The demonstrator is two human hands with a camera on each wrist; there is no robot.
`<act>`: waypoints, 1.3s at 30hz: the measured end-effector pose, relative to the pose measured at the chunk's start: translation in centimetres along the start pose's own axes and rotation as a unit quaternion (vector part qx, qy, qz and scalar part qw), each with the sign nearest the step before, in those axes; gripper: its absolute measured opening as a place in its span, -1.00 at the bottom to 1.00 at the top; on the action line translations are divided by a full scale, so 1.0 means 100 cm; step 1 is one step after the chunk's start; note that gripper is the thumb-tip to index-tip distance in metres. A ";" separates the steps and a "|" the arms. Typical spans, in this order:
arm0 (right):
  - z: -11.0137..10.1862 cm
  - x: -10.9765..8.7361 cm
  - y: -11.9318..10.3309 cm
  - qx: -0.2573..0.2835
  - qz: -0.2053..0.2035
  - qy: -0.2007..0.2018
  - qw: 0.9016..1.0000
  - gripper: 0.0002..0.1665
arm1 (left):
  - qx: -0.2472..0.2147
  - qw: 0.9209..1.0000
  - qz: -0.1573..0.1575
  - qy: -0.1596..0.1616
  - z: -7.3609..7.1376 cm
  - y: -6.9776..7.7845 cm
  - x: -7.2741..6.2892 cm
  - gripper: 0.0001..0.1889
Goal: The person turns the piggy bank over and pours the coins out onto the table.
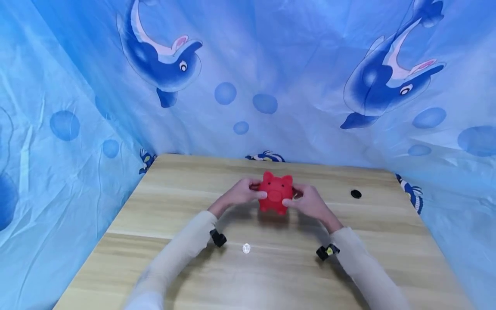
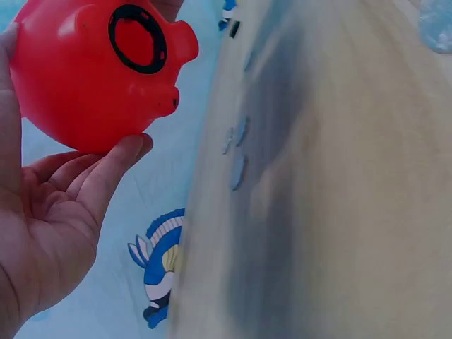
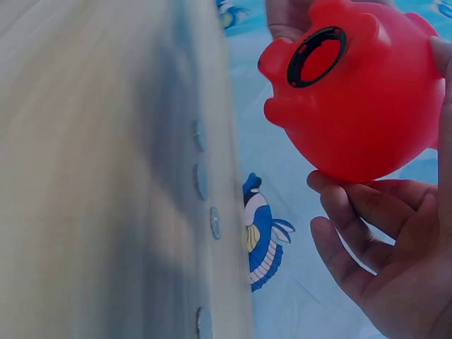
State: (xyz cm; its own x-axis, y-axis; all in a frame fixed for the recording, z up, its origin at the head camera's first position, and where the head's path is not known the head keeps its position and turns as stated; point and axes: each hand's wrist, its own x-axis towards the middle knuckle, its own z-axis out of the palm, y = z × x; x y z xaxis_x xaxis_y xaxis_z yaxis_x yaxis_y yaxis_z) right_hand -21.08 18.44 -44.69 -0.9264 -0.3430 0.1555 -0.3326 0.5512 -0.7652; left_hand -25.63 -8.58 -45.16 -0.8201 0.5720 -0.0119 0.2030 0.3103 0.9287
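Note:
A red piggy bank [image 1: 275, 194] is held up over the table, its face toward the head camera. My left hand [image 1: 244, 192] grips one side, with the thumb across the front and the fingers behind. On the other side my right hand [image 1: 310, 201] grips it the same way. Both wrist views show the underside, where a black ring [image 2: 113, 34] surrounds an uncovered round hole between the stubby feet. Beneath the bank, several coins [image 3: 201, 181] lie on the tabletop, mostly hidden from the head view.
Nearer the front of the wooden table [image 1: 174, 267] lies a single shiny coin [image 1: 246, 248]. To the right of my right hand is a round black cap [image 1: 356, 193]. Blue dolphin-print sheeting [image 1: 310, 64] hangs behind the table and along its sides.

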 end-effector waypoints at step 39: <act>-0.028 -0.004 -0.022 -0.098 -0.123 0.057 0.986 0.25 | 0.080 0.983 0.164 0.004 -0.011 0.041 -0.012 0.04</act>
State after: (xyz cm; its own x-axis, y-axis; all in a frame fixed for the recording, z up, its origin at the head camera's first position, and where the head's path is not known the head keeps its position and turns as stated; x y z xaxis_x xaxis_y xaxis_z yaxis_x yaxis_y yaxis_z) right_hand -20.44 19.50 -41.37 -0.8236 -0.4029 0.3992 -0.5670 0.6026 -0.5615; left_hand -24.44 -8.86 -40.93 -0.6999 0.6560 0.2824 0.5392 0.2259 0.8113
